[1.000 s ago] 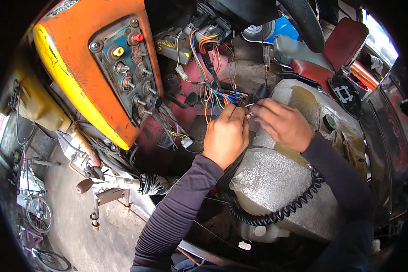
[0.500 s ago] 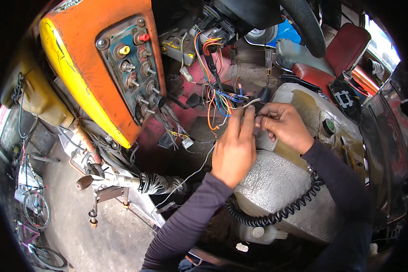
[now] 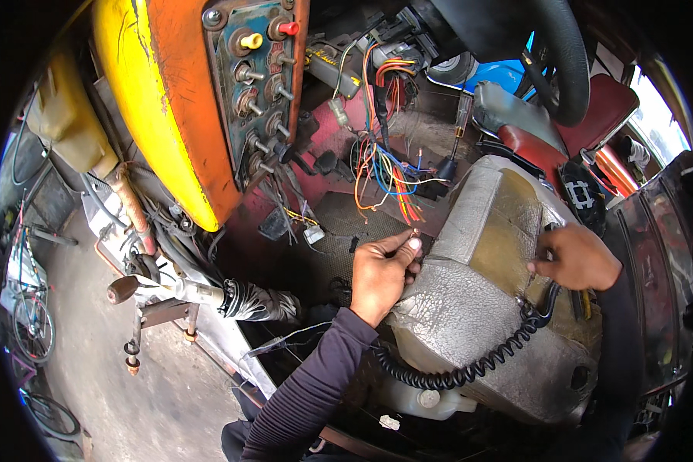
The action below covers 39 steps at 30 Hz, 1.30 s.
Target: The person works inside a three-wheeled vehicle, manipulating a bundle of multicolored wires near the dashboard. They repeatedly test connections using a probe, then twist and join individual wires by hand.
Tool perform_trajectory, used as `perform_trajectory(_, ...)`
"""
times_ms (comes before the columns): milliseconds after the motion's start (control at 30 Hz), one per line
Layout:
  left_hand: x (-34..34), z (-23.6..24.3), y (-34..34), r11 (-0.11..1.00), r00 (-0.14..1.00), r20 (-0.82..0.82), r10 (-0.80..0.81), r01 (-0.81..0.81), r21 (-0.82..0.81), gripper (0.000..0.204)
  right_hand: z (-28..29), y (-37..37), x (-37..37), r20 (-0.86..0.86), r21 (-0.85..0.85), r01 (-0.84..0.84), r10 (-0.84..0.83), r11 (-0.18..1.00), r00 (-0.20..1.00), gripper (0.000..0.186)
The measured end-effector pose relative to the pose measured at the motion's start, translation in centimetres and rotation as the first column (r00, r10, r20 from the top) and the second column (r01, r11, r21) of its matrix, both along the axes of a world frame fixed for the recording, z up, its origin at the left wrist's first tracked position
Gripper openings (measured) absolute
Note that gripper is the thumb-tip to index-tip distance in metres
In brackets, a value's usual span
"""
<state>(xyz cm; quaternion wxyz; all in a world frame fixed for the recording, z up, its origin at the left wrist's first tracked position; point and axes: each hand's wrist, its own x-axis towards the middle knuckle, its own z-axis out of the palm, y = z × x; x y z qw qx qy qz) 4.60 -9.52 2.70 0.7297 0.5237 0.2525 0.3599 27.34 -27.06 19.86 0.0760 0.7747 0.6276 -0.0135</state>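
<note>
My left hand (image 3: pixel 383 271) is closed in a pinch, thumb against fingers, just below the loose wires. A tiny copper-coloured piece (image 3: pixel 416 232) shows at its fingertips; its kind is too small to tell. Above it hangs a bundle of cut wires (image 3: pixel 389 173) in red, orange, blue, yellow and white, several with bare ends. My right hand (image 3: pixel 581 258) has its fingers curled, over the right side of the silver-and-tan padded cover (image 3: pixel 470 285). Whatever it grips is hidden. Right under it, a black coiled cord (image 3: pixel 470 373) ends in a black curved part (image 3: pixel 548 302).
An orange and yellow console (image 3: pixel 185 100) with a switch panel (image 3: pixel 258 100) rises at left. A black steering wheel (image 3: pixel 566 61) overhangs the far right. A lever with a brown knob (image 3: pixel 123 289) sticks out at lower left. Red seats (image 3: pixel 604 108) stand beyond.
My hands have parted. The right one has left the wires and moved right over the cover; the left has come down from the bundle, still pinching. The whole view has shifted a little.
</note>
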Motion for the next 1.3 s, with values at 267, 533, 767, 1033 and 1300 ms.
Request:
perform_trajectory(267,-0.4,0.5,1.4,0.955,0.951,0.306,-0.05,0.136,-0.263,0.03,-2.0,-2.0,1.2,-0.463,-0.118,0.478,-0.474,0.87,0.749,0.038)
perform_trajectory(533,0.2,1.3,2.4,0.913,0.917,0.387,-0.103,0.241,-0.328,0.03,-6.1,-1.0,0.2,-0.852,0.379,0.463,0.107,0.801,0.512,0.051)
perform_trajectory(767,0.6,1.6,3.1,0.906,0.908,0.4,-0.123,0.267,-0.329,0.027,-7.6,0.2,-2.2,-0.973,0.229,0.585,0.192,0.778,0.125,0.03)
perform_trajectory(1033,-0.7,1.2,2.9,0.918,0.945,0.325,-0.05,0.171,-0.357,0.019,-6.1,5.5,-8.9,-0.982,0.161,0.334,0.117,0.929,0.148,0.032)
perform_trajectory(1300,-2.1,1.4,2.9,0.942,0.974,0.222,-0.051,0.121,-0.313,0.017,-7.1,10.6,-8.4,-0.984,0.019,0.362,0.082,0.932,-0.16,0.035)
